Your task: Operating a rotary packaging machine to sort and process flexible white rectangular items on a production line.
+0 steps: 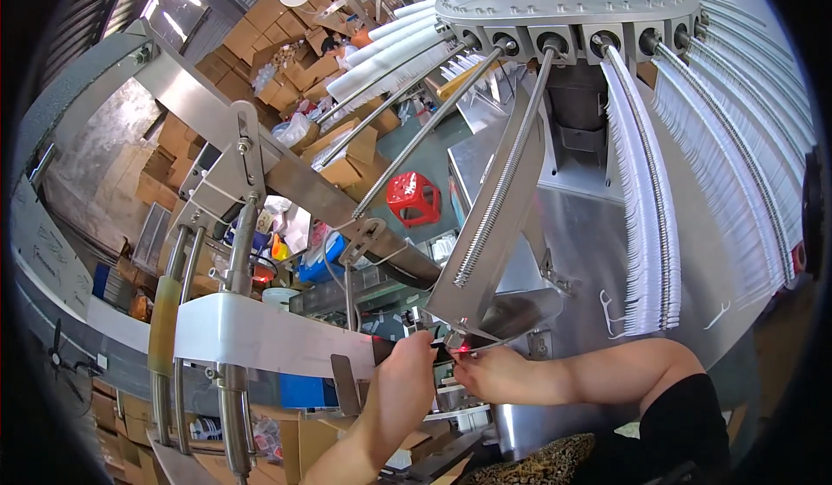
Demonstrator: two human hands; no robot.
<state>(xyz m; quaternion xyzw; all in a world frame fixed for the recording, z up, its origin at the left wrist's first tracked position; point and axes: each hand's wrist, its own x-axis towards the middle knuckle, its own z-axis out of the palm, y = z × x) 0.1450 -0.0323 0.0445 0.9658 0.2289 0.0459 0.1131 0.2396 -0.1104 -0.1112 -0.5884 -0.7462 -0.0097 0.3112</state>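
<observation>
My left hand [406,371] is closed at the end of a white film strip [260,333], by a small metal mechanism; what its fingers hold is hidden. Close by on the right, my right hand [487,376] has its fingers pressed together beside a small red light [464,347]. I cannot make out what lies between them. A metal chute [490,216] slopes down toward both hands, with a spring-wrapped rod [511,169] over it. Rows of white floss picks [643,216] hang on another rod to the right, and one loose floss pick [609,310] dangles beside them.
Above stands a rounded metal rotary head [563,4] with several rods spreading from it. Steel rollers [234,372] and a slotted bracket [245,147] stand at left. Beyond are a red stool [413,199], a blue bin [321,260], cardboard boxes [260,34] and a person [338,49].
</observation>
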